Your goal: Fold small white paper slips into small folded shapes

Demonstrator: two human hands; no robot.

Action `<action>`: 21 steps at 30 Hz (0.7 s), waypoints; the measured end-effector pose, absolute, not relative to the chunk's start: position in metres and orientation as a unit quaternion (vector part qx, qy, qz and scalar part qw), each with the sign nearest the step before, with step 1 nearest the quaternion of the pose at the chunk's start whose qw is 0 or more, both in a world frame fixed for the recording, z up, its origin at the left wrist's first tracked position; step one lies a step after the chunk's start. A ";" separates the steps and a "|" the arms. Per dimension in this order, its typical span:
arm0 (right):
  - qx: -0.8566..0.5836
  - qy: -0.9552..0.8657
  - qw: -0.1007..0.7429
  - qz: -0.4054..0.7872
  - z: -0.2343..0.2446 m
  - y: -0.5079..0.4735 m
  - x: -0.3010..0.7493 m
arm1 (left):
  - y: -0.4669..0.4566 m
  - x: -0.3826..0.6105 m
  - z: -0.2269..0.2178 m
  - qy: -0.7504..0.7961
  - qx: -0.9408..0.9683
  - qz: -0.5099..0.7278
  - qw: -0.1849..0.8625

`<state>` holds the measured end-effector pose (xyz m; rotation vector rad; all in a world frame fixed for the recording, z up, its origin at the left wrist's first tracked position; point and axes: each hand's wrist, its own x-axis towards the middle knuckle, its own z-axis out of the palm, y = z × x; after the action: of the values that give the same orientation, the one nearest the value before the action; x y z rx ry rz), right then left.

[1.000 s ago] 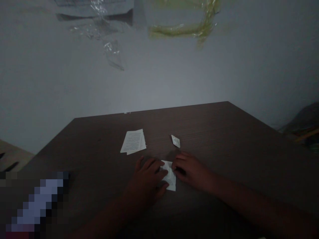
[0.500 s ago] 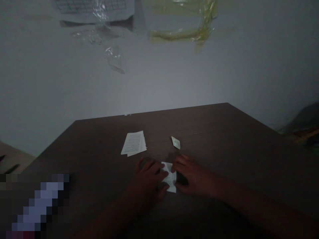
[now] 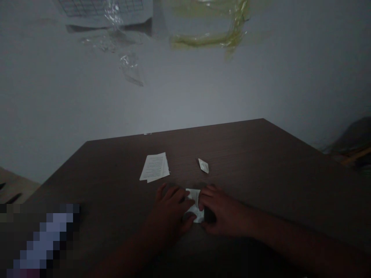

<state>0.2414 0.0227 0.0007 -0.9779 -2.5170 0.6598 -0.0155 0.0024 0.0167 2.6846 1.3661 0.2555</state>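
Since the earlier frame, the right hand [image 3: 222,210] has slid nearer the person along the printed slip [image 3: 198,214], while the left hand [image 3: 171,208] stays at the slip's other side. That slip lies on the table [image 3: 234,150] between the two hands. From where I stand, the left hand looks spread, fingertips resting on the paper; the right is curled at its right edge, and I cannot tell whether it pinches anything. I judge the step to be steadying and working that edge; any further move calls for light, even fingertips. Beyond lie the stacked sheets [image 3: 153,166], left, and the small folded paper [image 3: 203,166], just past the right hand. Bare tabletop opens rightward, and the far edge runs along the wall [image 3: 203,92].
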 end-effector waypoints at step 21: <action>-0.499 -0.812 0.211 0.216 -0.005 0.071 0.251 | 0.004 -0.015 0.014 0.443 0.890 0.086 0.064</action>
<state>0.2513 0.0709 -0.0053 -1.3867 -2.2569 0.6006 -0.0147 0.0038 0.0137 2.6874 1.3388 0.2582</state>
